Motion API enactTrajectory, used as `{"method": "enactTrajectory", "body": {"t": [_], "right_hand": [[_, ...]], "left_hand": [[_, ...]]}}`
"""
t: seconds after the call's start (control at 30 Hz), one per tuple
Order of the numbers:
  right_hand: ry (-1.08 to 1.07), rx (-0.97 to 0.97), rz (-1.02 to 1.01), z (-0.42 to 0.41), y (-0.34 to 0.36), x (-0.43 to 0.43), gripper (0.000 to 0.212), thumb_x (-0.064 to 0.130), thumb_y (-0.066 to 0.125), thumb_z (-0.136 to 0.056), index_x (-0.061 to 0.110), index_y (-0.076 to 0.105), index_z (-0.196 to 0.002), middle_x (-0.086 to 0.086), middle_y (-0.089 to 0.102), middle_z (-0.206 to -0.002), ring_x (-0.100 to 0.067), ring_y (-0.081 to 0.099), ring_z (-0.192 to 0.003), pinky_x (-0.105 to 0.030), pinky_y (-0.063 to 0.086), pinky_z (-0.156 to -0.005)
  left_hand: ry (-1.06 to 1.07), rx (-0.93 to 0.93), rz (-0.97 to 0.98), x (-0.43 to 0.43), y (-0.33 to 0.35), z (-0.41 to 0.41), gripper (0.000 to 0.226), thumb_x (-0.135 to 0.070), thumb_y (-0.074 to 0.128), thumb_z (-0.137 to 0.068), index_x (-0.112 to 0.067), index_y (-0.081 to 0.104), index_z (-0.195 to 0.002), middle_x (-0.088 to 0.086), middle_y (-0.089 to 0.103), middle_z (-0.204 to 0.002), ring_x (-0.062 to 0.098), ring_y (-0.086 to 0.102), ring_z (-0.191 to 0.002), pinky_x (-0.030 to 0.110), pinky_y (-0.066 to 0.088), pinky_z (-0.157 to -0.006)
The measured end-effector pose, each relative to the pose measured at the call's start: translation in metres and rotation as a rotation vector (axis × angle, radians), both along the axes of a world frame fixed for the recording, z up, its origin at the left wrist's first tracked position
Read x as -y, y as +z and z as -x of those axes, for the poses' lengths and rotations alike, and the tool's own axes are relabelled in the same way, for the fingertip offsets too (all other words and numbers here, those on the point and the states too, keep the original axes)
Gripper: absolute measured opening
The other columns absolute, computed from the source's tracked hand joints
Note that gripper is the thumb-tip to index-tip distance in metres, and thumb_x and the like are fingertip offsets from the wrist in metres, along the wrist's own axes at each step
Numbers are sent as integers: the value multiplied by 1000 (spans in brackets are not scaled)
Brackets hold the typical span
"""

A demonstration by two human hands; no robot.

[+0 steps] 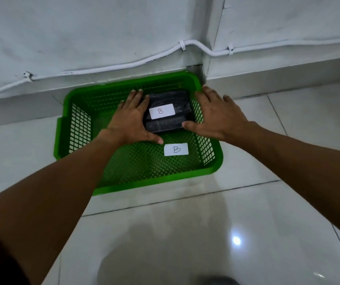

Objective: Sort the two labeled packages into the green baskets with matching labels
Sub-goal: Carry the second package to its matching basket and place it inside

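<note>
The left hand (133, 118) lies flat, palm down, fingers spread, along the left side of the package (168, 111); its fingers overlap the package's left edge and its thumb points toward the near wall of the basket (76, 128). The right hand (216, 115) is likewise flat and spread, set at the package's right side over the basket's right wall, its thumb tip touching the package's near right corner. Neither hand is curled around anything; both are open, and the package sits between them. Whether the palms press on it or only hover just above cannot be told.

The package is dark, wrapped in black film, and lies flat in the far right part of the basket, close to the far wall. A white label (161, 111) on its top reads B. A 2nd white tag (176, 149), also marked B, is stuck on the basket's near mesh wall, just below the left thumb.

The basket is green, rectangular, with lattice sides, and stands on the pale tiled floor (206, 233) against the wall (103, 27), at a corner step. A white cable (107, 67) runs along the wall above it.
</note>
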State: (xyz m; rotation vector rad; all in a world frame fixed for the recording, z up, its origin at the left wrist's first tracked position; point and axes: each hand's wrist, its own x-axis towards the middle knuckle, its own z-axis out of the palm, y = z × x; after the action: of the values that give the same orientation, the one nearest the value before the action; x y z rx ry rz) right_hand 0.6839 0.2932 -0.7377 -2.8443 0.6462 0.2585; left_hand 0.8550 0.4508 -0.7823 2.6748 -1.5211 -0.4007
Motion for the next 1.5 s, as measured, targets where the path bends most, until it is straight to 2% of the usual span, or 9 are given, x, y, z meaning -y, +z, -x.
{"method": "enactTrajectory", "body": {"t": [0.2, 0.37, 0.5, 0.7, 0.83, 0.93, 1.0, 1.2, 1.5], "right_hand": [[1, 24, 32, 6, -27, -3, 99, 67, 47, -83, 12, 3, -152, -16, -14, -160, -31, 2, -149, -54, 5, -120], [26, 5, 44, 4, -27, -1, 99, 69, 46, -82, 15, 1, -152, -19, -17, -159, -34, 0, -149, -54, 5, -120], [37, -17, 51, 4, -25, -1, 99, 68, 48, -81, 17, 1, -152, -19, -17, -159, -35, 1, -149, -55, 6, -119], [64, -46, 86, 4, -18, -1, 100, 64, 54, -79, 18, 4, -152, -20, -16, -158, -36, 0, -148, -56, 5, -119], [60, -76, 59, 5, -15, -2, 101, 58, 62, -78, 18, 6, -152, -20, -16, -158, -41, 21, -143, -52, 18, -118], [41, -84, 11, 5, -13, -3, 100, 42, 71, -77, 19, 8, -152, -18, -18, -157, -41, 48, -123, -47, 44, -103], [29, -89, -4, 4, -13, -3, 100, 29, 74, -76, 19, 10, -151, -17, -19, -157, -41, 56, -112, -45, 51, -94], [-4, -77, -12, 3, -14, -3, 98, 18, 76, -73, 17, 16, -150, -16, -18, -157, -38, 61, -100, -44, 54, -86], [-60, -9, -100, 3, -15, -8, 78, 3, 75, -72, 7, 35, -139, -18, -10, -158, -39, 62, -90, -34, 49, -82]], "left_hand": [[-10, 7, 50, 1, -25, 3, 133, -83, 49, -45, -10, 14, -150, 9, 8, -160, 24, 4, -148, 44, 4, -119], [-20, -45, 48, 2, -24, -1, 134, -82, 60, -48, -11, 11, -150, 7, 4, -161, 21, 1, -148, 42, 0, -118], [-5, -101, 52, 0, -24, -4, 125, -88, 43, -56, -13, 9, -151, 5, 1, -161, 18, -2, -148, 41, -3, -118], [-7, -127, 37, 2, -20, -4, 117, -81, 47, -64, -13, 8, -151, 6, -1, -161, 19, -3, -148, 44, -2, -119], [-15, -112, 59, 1, -19, -5, 114, -78, 53, -66, -13, 10, -150, 6, 2, -161, 19, -1, -148, 43, -1, -118], [-16, -82, 60, 1, -17, -2, 115, -78, 52, -65, -12, 11, -150, 7, 4, -161, 21, 1, -148, 43, 0, -119], [-13, -73, 54, 2, -16, -1, 115, -78, 52, -65, -12, 10, -150, 7, 3, -161, 21, 0, -148, 44, 0, -119], [7, -102, 68, 3, -15, 1, 114, -75, 56, -67, -11, 11, -150, 7, 3, -161, 20, -1, -148, 45, 0, -119], [9, -101, 92, 3, -18, -1, 114, -75, 56, -67, -12, 11, -150, 8, 4, -161, 20, 0, -148, 45, 0, -119]]}}
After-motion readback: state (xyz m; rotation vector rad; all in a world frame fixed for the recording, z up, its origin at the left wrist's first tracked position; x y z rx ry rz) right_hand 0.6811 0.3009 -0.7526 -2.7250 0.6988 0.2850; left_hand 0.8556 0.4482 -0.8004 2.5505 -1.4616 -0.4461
